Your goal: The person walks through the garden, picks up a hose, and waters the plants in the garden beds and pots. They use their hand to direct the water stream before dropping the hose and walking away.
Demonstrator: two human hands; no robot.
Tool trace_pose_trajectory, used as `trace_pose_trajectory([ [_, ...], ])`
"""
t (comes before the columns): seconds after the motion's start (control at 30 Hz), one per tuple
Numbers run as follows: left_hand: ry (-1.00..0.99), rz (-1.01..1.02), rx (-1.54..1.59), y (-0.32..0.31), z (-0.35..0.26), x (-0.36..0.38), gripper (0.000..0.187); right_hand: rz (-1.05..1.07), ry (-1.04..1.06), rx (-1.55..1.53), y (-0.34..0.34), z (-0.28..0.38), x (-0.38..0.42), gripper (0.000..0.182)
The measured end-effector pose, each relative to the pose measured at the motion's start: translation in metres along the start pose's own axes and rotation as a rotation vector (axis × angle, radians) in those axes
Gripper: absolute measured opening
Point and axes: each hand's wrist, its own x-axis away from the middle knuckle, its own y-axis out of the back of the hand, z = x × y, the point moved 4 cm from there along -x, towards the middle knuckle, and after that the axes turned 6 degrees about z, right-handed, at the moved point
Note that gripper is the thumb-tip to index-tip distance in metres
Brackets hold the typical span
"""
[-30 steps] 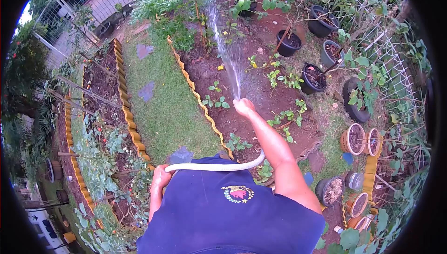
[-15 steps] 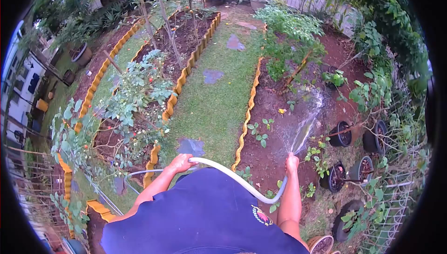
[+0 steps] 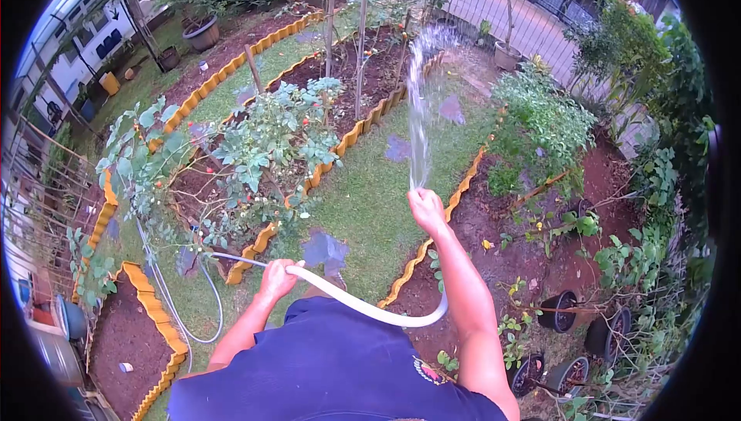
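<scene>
A pale garden hose (image 3: pixel 370 311) sags in a curve between my two hands. My right hand (image 3: pixel 427 209) is closed round its spraying end, arm stretched forward over the grass path. From that fist a jet of water (image 3: pixel 419 104) shoots up and away, breaking into droplets near the far end of the path. My left hand (image 3: pixel 279 278) is wrapped round the hose further back, low in front of my body. Behind it the hose runs left over the grass (image 3: pixel 212 338) in a loose loop. The nozzle, if any, is hidden in my right fist.
Wavy yellow edging (image 3: pixel 363 129) borders the beds. Tomato plants (image 3: pixel 270 143) with red fruit and wooden stakes stand left. A leafy bush (image 3: pixel 544 116) and several black pots (image 3: pixel 557 311) are on the right. Flat stones (image 3: pixel 324 251) lie in the grass; a fence (image 3: pixel 494 8) closes the back.
My right hand has swung the hose end left and up from the right-hand bed. The water now flies over the grass path toward the back. The view has turned right.
</scene>
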Motion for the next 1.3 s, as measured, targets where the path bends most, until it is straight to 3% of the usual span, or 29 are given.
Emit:
trace_pose_trajectory([
  [0.2, 0.123, -0.190, 0.127, 0.036, 0.019, -0.013, 0.050, 0.090, 0.062, 0.002, -0.034, 0.078, -0.112, 0.043],
  [0.37, 0.217, -0.140, 0.148, 0.018, 0.047, -0.061, 0.052, 0.081, 0.105, -0.002, -0.054, 0.102, -0.193, 0.040],
  [0.63, 0.215, -0.017, 0.101, 0.039, 0.029, -0.158, 0.051, 0.105, 0.030, -0.016, -0.050, 0.081, -0.289, 0.042],
  [0.87, 0.207, 0.038, 0.073, 0.060, 0.020, -0.204, 0.046, 0.064, 0.020, -0.039, -0.033, 0.088, -0.308, 0.042],
  [1.13, 0.284, 0.065, 0.135, 0.041, 0.003, -0.233, 0.042, 0.081, 0.035, -0.014, -0.018, 0.078, -0.380, 0.040],
  [1.3, 0.372, 0.004, 0.146, 0.029, -0.021, -0.267, 0.034, 0.048, 0.111, -0.152, 0.004, 0.073, -0.447, 0.033],
])
